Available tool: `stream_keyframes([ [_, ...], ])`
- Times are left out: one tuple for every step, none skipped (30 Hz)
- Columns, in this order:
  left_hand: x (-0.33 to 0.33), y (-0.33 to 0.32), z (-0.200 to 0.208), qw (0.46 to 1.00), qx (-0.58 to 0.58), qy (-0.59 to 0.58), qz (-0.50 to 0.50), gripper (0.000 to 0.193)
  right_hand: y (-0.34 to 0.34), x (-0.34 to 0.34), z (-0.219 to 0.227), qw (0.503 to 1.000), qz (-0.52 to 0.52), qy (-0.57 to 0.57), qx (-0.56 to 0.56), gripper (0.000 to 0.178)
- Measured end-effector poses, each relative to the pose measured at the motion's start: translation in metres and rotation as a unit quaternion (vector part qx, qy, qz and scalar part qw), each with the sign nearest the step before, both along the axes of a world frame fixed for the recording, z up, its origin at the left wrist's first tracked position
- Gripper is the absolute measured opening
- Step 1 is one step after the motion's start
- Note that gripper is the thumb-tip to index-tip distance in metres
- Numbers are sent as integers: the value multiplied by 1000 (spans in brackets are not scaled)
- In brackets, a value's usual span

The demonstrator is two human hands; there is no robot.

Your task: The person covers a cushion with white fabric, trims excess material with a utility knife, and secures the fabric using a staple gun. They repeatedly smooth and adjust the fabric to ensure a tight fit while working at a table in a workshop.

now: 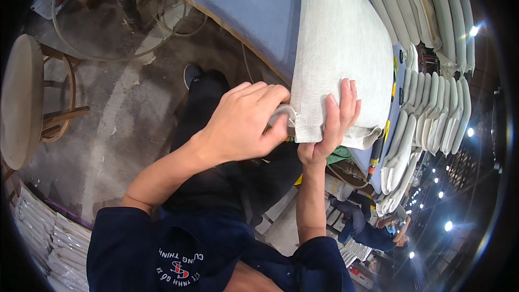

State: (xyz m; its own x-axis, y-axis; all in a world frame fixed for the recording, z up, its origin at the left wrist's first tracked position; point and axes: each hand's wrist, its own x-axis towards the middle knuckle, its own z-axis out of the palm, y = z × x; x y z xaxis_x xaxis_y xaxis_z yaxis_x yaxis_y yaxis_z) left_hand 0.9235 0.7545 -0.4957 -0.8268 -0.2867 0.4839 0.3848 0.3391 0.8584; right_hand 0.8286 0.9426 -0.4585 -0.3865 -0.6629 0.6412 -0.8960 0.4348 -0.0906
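Observation:
A whitish woven fabric cover [340, 32], cushion-like in shape, lies over a blue work surface [254, 5] with its near corner toward me. My left hand [246, 121] is closed at that corner, thumb and fingers pinching the cover's frayed edge. Inside the pinch a curled bit of fabric shows. My right hand [336, 121] lies against the cover just right of the corner, its fingers stretched out along the cloth. Part of its palm is hidden by the fabric.
Stacks of pale cushions [432, 103] stand along the right. A black and yellow tool with an orange end [377, 151] lies at the surface's right edge. At the left is a round stool [24, 103]; a hose [124, 57] loops over the floor. Another person [373, 232] bends at lower right.

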Motion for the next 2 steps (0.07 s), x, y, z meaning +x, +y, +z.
stream_keyframes([
  [0, 0, 4, 1000, -10, -15, -7, 26, -4, -1, -1, 1000, -5, 2, -14, 58],
  [0, -1, 7, 999, -20, -31, -14, 31, -8, -2, -2, 1000, -10, 4, -27, 60],
])
